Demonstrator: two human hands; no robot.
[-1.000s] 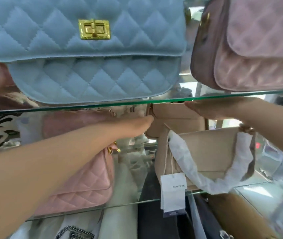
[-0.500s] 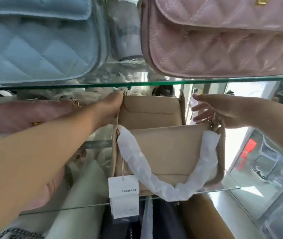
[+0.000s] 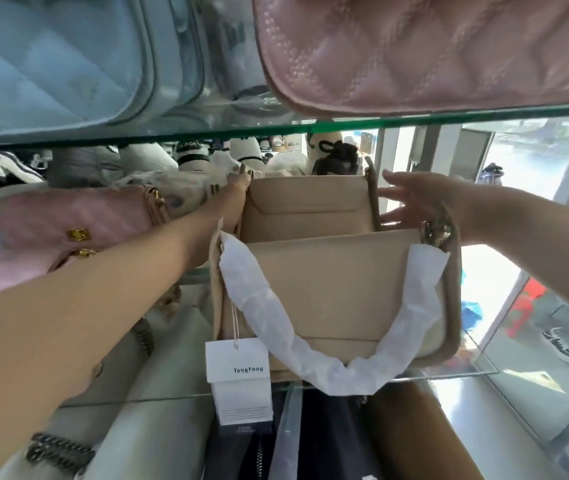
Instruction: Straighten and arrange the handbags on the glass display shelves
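Two beige bags stand upright on the middle glass shelf (image 3: 477,371), one behind the other, long sides running left to right, faces toward the camera. The front beige bag (image 3: 338,292) has its paper-wrapped handle (image 3: 276,327) drooping forward and a white tag (image 3: 238,360) hanging past the shelf edge. The left hand (image 3: 234,199) is at the rear beige bag (image 3: 305,206), fingers curled round its top-left corner. The right hand (image 3: 411,199) is at that bag's right end, fingers straight and spread; whether they touch it, I cannot tell. A pink quilted bag (image 3: 68,220) lies just left.
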